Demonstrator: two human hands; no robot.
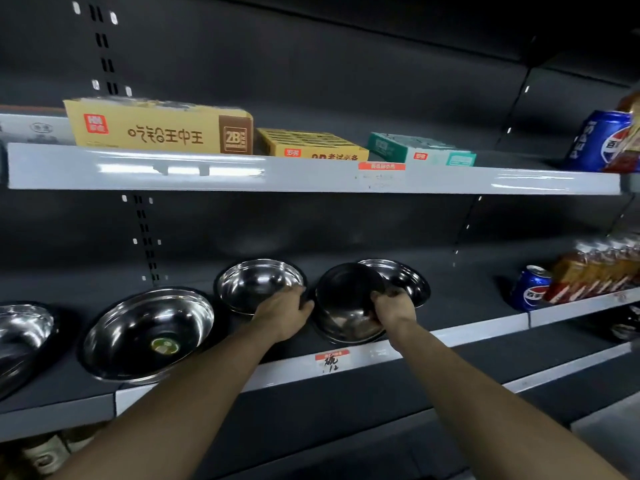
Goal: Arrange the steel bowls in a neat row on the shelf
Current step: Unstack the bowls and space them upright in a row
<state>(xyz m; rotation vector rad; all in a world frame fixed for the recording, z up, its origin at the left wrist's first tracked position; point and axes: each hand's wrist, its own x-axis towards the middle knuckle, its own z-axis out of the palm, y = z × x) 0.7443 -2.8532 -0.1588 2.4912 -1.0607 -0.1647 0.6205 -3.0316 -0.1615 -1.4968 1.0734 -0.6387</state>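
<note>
Head view: right hand (pixel 391 306) gripping tilted bowl (pixel 346 303) on shelf (pixel 433 336) front, left hand (pixel 284 313) curled on neighbouring bowl (pixel 258 284) rim; likely clank or slip against rear bowl (pixel 405 277).

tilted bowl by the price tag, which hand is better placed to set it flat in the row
Right. The right hand already grips the tilted bowl at its rim, so it probably only needs lowering. The left hand is busy on the neighbouring bowl.
</note>
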